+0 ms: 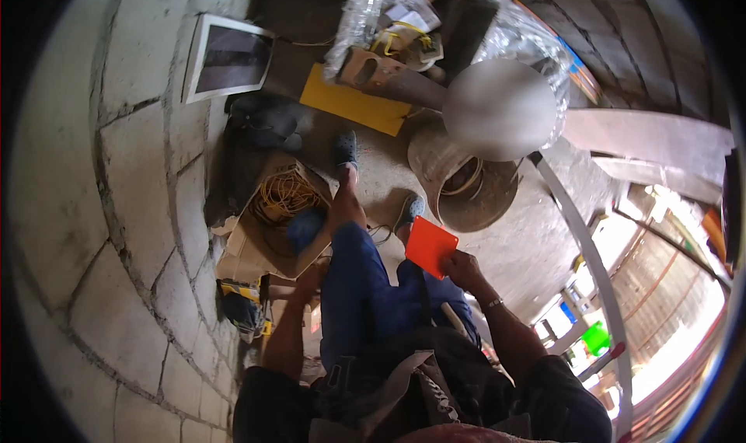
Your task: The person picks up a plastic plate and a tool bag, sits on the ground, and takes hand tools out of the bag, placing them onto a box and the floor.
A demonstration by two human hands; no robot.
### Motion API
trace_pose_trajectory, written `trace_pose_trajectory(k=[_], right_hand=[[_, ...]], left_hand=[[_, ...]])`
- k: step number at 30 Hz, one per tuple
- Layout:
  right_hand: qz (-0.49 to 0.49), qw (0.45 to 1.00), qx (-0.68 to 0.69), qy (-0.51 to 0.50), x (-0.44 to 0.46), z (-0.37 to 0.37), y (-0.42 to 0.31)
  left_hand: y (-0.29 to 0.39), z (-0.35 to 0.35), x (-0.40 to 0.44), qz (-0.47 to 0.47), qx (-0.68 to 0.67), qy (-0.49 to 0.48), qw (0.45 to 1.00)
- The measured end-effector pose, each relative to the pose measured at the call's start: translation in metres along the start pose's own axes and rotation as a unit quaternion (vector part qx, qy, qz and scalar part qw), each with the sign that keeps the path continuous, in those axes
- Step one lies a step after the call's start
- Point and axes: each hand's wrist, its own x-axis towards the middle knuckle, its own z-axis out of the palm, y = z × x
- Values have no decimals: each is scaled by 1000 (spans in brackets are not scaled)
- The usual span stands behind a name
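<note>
My right hand (464,269) is closed on the edge of a flat, orange-red square plate (427,245) with small holes near its corners. The plate is held above my right leg. My left hand (312,275) is low beside my left leg, at the near edge of an open cardboard box (281,263). Its fingers are too dark and too hidden to show whether they grip the box. Inside the box lie a coil of yellow-orange cord (287,194) and a blue rounded thing (308,229).
A handsaw (381,74) lies by a plastic-wrapped container (361,23) of mixed items, above a yellow board (353,105). A round drum (466,198) stands ahead right. Left are a block wall (140,210), a white-framed panel (229,58) and a yellow-black tool (242,303).
</note>
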Motion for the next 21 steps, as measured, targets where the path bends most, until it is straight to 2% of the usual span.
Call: trace_pose_trajectory(k=[1,2,4,5,8,10,11,13,14,16,17,19,21], right_hand=[[4,1000,10,4,-7,-1,7],[6,1000,17,8,-12,-3,16],[-3,999,31,25,-25,-2,40],[-10,998,49,35,-31,-1,53],[-34,996,57,58,-49,-11,84],[-15,992,94,85,-64,-12,112],[-25,989,109,95,-69,-15,126],[-36,988,104,112,-79,-16,156],[-49,986,89,129,-82,-17,169],[-17,989,88,121,-93,-25,186],[-16,984,111,137,-99,-29,193],[-12,979,139,151,-107,-29,215],[-18,976,132,170,-109,-23,242]], left_hand=[[21,35,-30,-47,-82,8,995],[19,46,-35,-48,-69,7,996],[14,66,-48,-65,-264,-22,962],[13,73,-55,-69,-255,-21,964],[27,93,-54,-59,-167,18,984],[13,97,-50,-59,7,74,996],[14,107,-54,-59,15,74,995],[51,147,-87,-12,109,122,986],[51,156,-90,-14,118,121,985],[44,169,-100,80,126,134,980],[28,167,-100,76,133,133,979],[-12,153,-93,72,302,255,916],[-26,160,-101,72,321,246,912]])
